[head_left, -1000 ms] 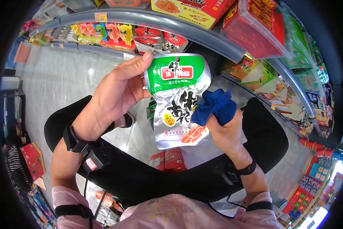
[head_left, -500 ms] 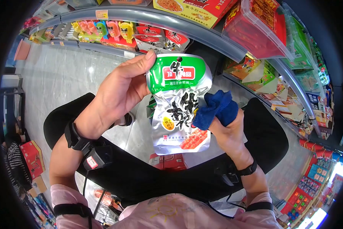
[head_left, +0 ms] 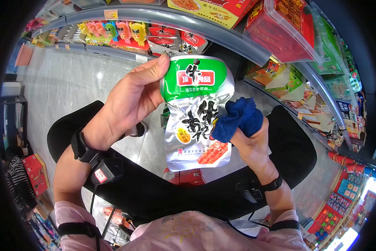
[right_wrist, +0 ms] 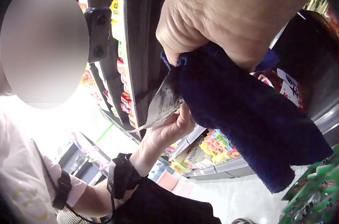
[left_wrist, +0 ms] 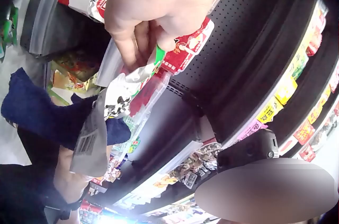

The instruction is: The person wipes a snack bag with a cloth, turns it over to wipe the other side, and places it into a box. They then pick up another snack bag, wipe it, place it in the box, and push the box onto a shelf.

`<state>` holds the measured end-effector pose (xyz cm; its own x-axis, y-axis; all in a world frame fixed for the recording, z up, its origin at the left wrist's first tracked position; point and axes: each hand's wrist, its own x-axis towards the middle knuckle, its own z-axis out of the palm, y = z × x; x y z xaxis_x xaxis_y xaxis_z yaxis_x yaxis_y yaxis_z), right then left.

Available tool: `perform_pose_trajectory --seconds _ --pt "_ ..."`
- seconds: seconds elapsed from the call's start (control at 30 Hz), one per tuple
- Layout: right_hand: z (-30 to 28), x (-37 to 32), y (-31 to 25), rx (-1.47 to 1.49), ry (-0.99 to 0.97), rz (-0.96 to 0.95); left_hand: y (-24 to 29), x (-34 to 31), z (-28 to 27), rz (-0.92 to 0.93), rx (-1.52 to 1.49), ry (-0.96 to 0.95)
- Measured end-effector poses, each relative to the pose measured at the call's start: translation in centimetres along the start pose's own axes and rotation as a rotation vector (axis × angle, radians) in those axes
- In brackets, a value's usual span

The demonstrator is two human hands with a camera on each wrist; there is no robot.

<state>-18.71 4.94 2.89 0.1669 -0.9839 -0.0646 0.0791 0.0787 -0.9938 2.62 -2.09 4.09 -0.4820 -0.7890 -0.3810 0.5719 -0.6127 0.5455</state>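
My left hand (head_left: 131, 96) pinches a silver and green snack packet (head_left: 192, 152) near its upper left edge, thumb on the front. The packet's printed front faces up in the head view, its middle creased. At its right edge, my right hand (head_left: 252, 146) grips a dark blue cloth (head_left: 240, 119) that overlaps the packet's side. In the left wrist view the packet (left_wrist: 95, 139) appears nearly edge-on, with the cloth (left_wrist: 45, 113) behind it. Bunched under my right hand (right_wrist: 222, 17), the cloth (right_wrist: 243, 113) hangs down in the right wrist view.
A curved shelf edge (head_left: 196, 29) runs across the top, with similar packets (head_left: 192, 42) and colourful toy-topped items (head_left: 131, 33) below it. A clear bin (head_left: 280, 31) juts out at upper right. Beneath the held packet, a red package (head_left: 183, 177) lies between my knees.
The held packet's lower end has shifted down a little and looks flatter. The cloth and right hand have moved slightly right; both hands keep their grips.
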Motion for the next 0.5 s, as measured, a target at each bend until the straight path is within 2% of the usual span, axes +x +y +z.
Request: perform_pose_trajectory --seconds 0.07,0.4,0.5 --pt "0.21 -0.07 -0.3 0.058 0.038 0.086 -0.05 0.06 -0.06 0.0 -0.005 -0.003" --pt "0.32 -0.05 -0.93 0.007 0.036 0.104 -0.26 0.25 -0.44 -0.016 -0.042 -0.071" --pt "0.29 -0.02 -0.78 -0.025 0.023 0.034 -0.26 0.28 -0.32 -0.015 -0.035 -0.069"
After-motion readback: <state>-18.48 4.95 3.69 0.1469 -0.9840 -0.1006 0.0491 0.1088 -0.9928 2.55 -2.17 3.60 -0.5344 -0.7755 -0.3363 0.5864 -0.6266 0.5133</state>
